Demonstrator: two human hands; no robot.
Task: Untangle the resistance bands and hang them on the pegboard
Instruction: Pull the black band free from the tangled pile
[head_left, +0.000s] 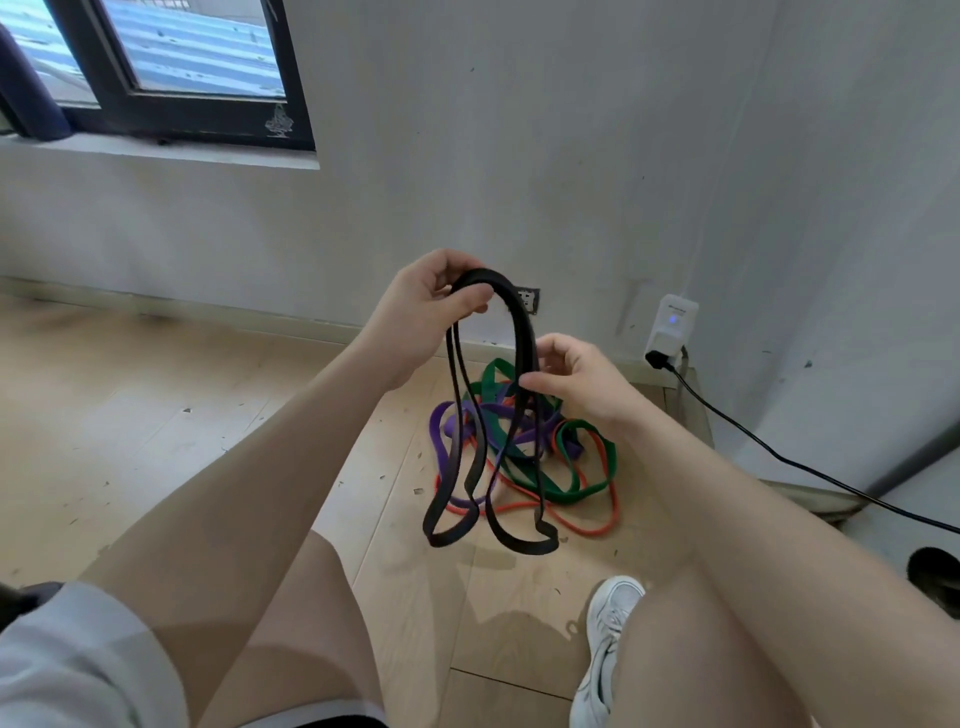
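Black band (524, 332) is up in the air, draped over the left hand (423, 306) so it makes an arch at the top and its doubled strands hang pretty much straight down, long axis vertical. Bottom loops dangle low over the floor (156, 395); can't tell if they touch it. Left fingers (470, 300) are curled shut around the top of the arch, thumb pressing the band from the front. Right hand (576, 376) sits lower and to the right, thumb and fingers pinched narrow on the strand coming down that side.

Behind and below the hanging loops the rest of the pile is on the floor near the wall (519, 156): green band (571, 488), purple band (441, 431) and red band (587, 527), all crossed over each other in one knot. Black strands hang in front of that pile.

No readable print on any band. White plug-in box (670, 325) on the wall to the right has a small blue light and faint lettering at the top, too blurry to read; a black cable (779, 452) runs from under it off to the right. Dark wall socket (529, 300) peeks out behind the arch. White sneaker (605, 639) at the bottom, window (182, 67) upper left.
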